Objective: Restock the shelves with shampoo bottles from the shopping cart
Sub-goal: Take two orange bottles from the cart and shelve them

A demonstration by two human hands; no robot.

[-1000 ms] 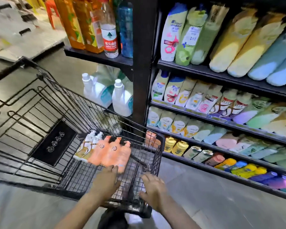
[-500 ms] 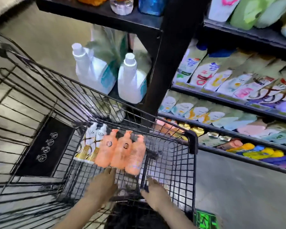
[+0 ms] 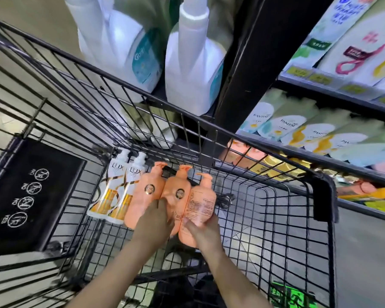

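Three orange pump bottles lie side by side in the black wire shopping cart [image 3: 293, 218]: a left one [image 3: 142, 196], a middle one [image 3: 178, 192] and a right one [image 3: 200, 203] with its back label up. Two white Lux bottles [image 3: 113, 194] lie left of them. My left hand [image 3: 153, 221] lies over the lower part of the left and middle orange bottles, fingers curled onto them. My right hand [image 3: 205, 230] grips the base of the right orange bottle. The shelves [image 3: 333, 90] with rows of shampoo bottles stand at the right.
Two big white detergent jugs [image 3: 193, 63] stand on a low shelf just beyond the cart's far rim. A black upright post [image 3: 242, 63] separates them from the shampoo shelves. A black sign panel [image 3: 29, 196] fills the cart's left end. Grey floor lies at the lower right.
Both hands left the cart's near rim and reached down inside onto the orange bottles. The view tilted down and moved closer to the cart and shelves.
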